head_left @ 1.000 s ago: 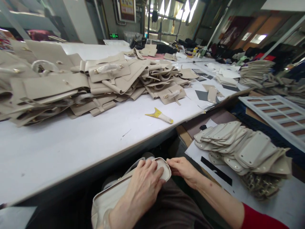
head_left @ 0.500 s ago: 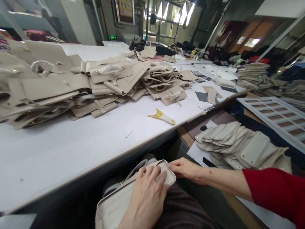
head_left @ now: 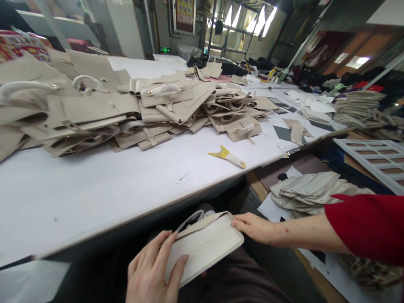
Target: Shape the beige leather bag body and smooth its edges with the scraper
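Note:
A cream leather bag piece (head_left: 206, 246) lies on my lap below the table's edge. My left hand (head_left: 151, 271) grips its near end, thumb on top and fingers curled round the edge. At the piece's far corner, my right hand (head_left: 254, 227) touches it with pinched fingertips; a red sleeve covers that arm. Whether the right fingers hold the corner or only press it is hard to tell.
The white table (head_left: 104, 181) carries a long heap of beige leather bag parts (head_left: 126, 109) and a yellow-tipped scraper (head_left: 227, 156). To the right, a lower surface holds a stack of beige leather tabs (head_left: 306, 187) and a white slotted tray (head_left: 374, 158).
My left hand slid back from the far end of the cream piece to its near end and now grips the edge. The piece lies flatter and more exposed. The view shifted left.

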The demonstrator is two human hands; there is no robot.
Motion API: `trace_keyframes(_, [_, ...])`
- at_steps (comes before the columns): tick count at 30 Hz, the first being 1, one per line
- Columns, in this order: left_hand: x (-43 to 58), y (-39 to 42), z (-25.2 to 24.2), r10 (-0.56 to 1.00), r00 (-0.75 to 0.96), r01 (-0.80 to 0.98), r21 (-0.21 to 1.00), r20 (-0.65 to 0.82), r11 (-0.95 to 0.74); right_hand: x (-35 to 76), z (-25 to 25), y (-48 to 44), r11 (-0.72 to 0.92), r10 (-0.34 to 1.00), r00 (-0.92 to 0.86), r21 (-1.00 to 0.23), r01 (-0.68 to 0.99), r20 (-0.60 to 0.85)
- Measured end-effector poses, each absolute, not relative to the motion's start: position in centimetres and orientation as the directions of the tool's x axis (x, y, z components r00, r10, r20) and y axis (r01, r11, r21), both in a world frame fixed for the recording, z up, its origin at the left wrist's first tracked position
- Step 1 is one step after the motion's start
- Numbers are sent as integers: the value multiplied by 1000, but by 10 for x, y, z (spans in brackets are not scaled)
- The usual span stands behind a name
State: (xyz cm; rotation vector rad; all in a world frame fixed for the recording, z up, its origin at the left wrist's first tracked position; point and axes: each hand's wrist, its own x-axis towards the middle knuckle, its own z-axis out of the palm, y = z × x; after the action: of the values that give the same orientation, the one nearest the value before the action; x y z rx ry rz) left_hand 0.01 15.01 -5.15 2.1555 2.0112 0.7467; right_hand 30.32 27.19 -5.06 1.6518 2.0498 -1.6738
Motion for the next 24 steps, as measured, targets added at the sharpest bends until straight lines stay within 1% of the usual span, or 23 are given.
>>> trace_keyframes(2, [5, 154, -42, 975, -16, 909, 410, 223, -79, 302, -55, 268, -118, 699, -476, -743, 659, -534])
trace_keyframes(4, [13, 162, -30, 984, 9, 912, 401, 177, -80, 299, -60, 264, -111, 746, -490, -810, 576, -451])
trace_keyframes(6, [21, 171, -18, 992, 41, 907, 411, 123, -89, 295, -62, 262, -36, 818, -481, -864, 503, -314])
trace_keyframes(7, [25, 176, -13, 994, 59, 899, 427, 94, -94, 293, -60, 262, 45, 849, -478, -870, 491, -226])
trace_keyframes(9, [34, 186, -5, 994, 99, 882, 460, 37, -105, 289, -53, 265, 278, 859, -512, -816, 507, -25])
trace_keyframes(10, [38, 190, -3, 992, 125, 874, 472, 11, -116, 288, -47, 268, 416, 819, -571, -750, 515, 62])
trace_keyframes(11, [42, 195, -1, 988, 153, 866, 483, -14, -127, 286, -41, 272, 555, 746, -655, -657, 510, 121])
trace_keyframes(12, [46, 199, -1, 982, 182, 858, 494, -42, -138, 284, -35, 277, 686, 643, -752, -544, 484, 142])
trace_keyframes(13, [49, 203, -1, 976, 209, 850, 506, -66, -148, 282, -29, 281, 800, 524, -842, -413, 435, 127])
trace_keyframes(14, [52, 207, -2, 969, 229, 843, 516, -90, -152, 279, -24, 285, 888, 404, -911, -276, 368, 83])
trace_keyframes(15, [54, 211, -3, 964, 241, 839, 524, -111, -150, 276, -19, 289, 944, 301, -953, -147, 294, 25])
trace_keyframes(16, [56, 213, -5, 961, 245, 837, 528, -130, -143, 273, -15, 292, 973, 223, -974, -45, 224, -31])
trace_keyframes(17, [57, 216, -6, 960, 242, 838, 529, -142, -133, 270, -12, 294, 986, 169, -983, 23, 167, -74])
trace_keyframes(18, [57, 217, -8, 960, 236, 839, 531, -149, -124, 268, -9, 296, 990, 131, -986, 61, 125, -103])
trace_keyframes(20, [58, 219, -10, 962, 219, 837, 539, -163, -99, 265, -6, 299, 994, 91, -988, 76, 82, -127])
trace_keyframes(24, [58, 220, -11, 960, 203, 823, 565, -194, -60, 264, -9, 304, 997, 78, -987, 11, 78, -138])
